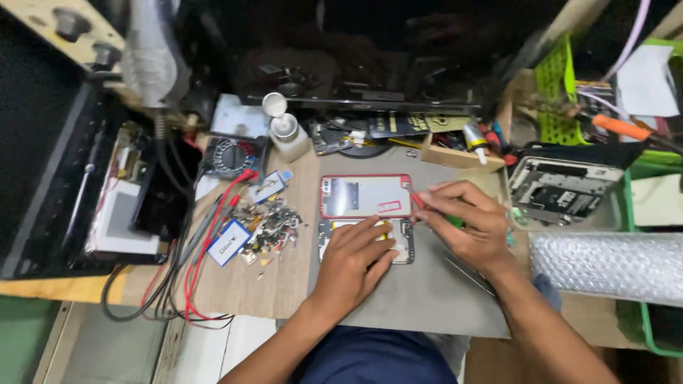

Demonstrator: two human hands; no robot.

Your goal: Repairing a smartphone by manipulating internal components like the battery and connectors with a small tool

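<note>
Palm-down, the left hand (pixel 353 259) presses flat on one opened phone (pixel 366 238) – its grip spread, grasping nothing – while at three o'clock the right hand (pixel 466 220) pinches one red-tipped screwdriver (pixel 427 208).

your left hand (pixel 353 257) lies flat, palm down, on the opened phone body (pixel 365 240), which rests on the grey work mat (pixel 420 299). this body is a small rectangle lying on its long side, with its inside turned up; you see pale metal parts and a yellow piece, and your fingers cover much of it. just behind it, touching or almost touching its far edge, lies the red-framed phone back (pixel 366 195), also flat and on its long side, with a whitish inner face and a small red mark. your right hand (pixel 466 222) holds a thin red and green tool (pixel 431 211) at the right end of this red frame.
</note>
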